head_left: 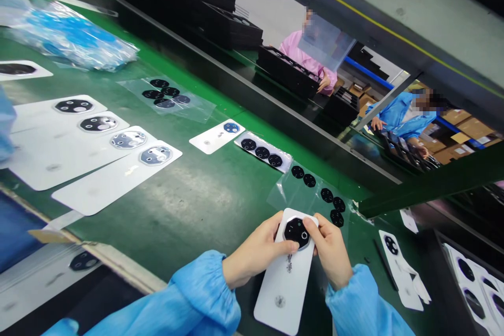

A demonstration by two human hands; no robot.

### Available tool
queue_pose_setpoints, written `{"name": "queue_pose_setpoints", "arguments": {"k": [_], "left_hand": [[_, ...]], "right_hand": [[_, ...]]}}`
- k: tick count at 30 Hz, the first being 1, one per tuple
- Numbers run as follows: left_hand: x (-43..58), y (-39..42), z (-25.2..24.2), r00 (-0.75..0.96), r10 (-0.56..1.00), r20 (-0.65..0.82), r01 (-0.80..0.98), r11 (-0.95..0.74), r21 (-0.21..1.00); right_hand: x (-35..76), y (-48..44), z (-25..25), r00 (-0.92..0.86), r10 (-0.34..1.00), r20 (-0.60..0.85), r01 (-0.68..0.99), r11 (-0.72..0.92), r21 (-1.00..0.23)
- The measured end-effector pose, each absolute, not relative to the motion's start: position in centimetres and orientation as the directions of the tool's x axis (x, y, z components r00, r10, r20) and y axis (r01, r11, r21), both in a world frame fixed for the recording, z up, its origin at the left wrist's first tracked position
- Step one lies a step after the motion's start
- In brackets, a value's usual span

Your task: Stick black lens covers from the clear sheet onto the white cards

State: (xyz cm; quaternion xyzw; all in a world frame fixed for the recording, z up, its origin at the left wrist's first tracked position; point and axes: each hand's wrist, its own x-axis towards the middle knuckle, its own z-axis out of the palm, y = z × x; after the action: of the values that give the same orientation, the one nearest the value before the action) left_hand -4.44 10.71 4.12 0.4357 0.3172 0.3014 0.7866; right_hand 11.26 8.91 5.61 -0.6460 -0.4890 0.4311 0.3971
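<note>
Both of my hands grip a white phone back panel (pixel 281 289) near the front edge of the green bench. A black octagonal camera cover (pixel 294 228) sits at its upper end, with dark printing below. My left hand (pixel 255 249) holds the panel's left edge, its thumb lying on the lower part of the cover. On the other side, my right hand (pixel 331 249) wraps the right edge, thumb pressed on the cover's upper right. The fingers behind the panel are mostly hidden. Just beyond lies a clear plastic sheet (pixel 285 197) with several black camera covers (pixel 326 195).
White panels (pixel 90 168) lie overlapped at left, near plastic bags (pixel 79 37). A small panel (pixel 216 137) and a strip of covers (pixel 262 152) lie mid-bench. A black tray (pixel 437 273) of panels stands right, beside a green post (pixel 444 173). Two people work beyond the rail.
</note>
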Motion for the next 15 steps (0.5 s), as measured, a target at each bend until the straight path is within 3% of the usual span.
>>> {"name": "queue_pose_setpoints", "arguments": {"k": [5, 9, 15], "left_hand": [[-4.6, 11.0, 4.1, 0.529, 0.813, -0.242, -0.326, 0.458, 0.827], [-4.9, 11.6, 4.4, 0.379, 0.892, -0.247, -0.445, 0.409, 0.796], [-4.4, 11.6, 3.8, 0.276, 0.942, -0.191, -0.344, 0.282, 0.895]], "right_hand": [[10.5, 7.9, 5.6, 0.086, 0.98, -0.178, 0.231, -0.193, -0.953], [10.1, 6.6, 5.6, -0.061, 0.97, -0.234, 0.316, -0.204, -0.927], [15.1, 12.0, 6.3, 0.321, 0.941, -0.112, 0.311, -0.216, -0.925]]}}
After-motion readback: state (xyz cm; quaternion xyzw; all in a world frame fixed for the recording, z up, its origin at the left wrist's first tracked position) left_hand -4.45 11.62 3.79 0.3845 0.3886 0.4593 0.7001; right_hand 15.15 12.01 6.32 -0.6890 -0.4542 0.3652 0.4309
